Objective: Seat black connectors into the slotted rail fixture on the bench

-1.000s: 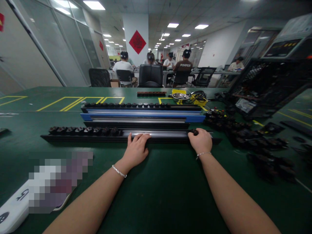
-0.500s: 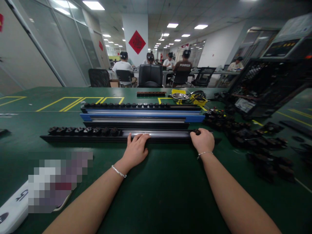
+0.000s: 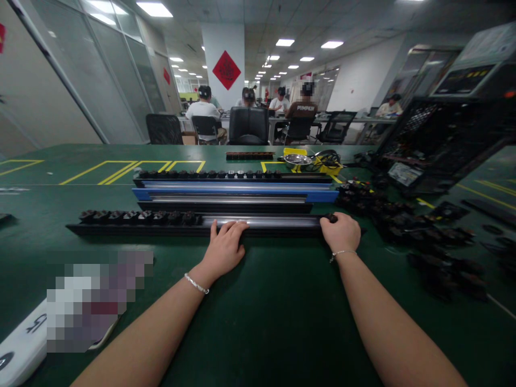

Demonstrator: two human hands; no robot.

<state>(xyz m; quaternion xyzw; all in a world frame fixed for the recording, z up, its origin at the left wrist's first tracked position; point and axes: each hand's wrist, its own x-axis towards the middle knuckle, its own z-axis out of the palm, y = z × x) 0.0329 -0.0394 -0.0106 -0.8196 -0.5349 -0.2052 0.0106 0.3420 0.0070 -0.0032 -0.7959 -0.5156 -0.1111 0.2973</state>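
- Here's our small dark piece point(image 3: 332, 217), on the near black rail point(image 3: 161, 230), close to its right end.
- Our right hand point(image 3: 342, 234) is clamped on it, fingers curled round; much of the piece is hidden.
- And it has just slid rightward! That gives us a longer stretch of silver strip point(image 3: 278, 221) between our hands, with the piece nearer the rail's end.
- Our left hand point(image 3: 226, 247) hasn't budged: fingers slightly apart, tips on the rail, gripping nothing we can see, so it seems to be steadying.
- Left of it, a row of black blocks point(image 3: 145, 216) sits unmoved on the rail.
- Beyond, we see a blue rail point(image 3: 322, 196); off right, black parts point(image 3: 423, 231) lie heaped.
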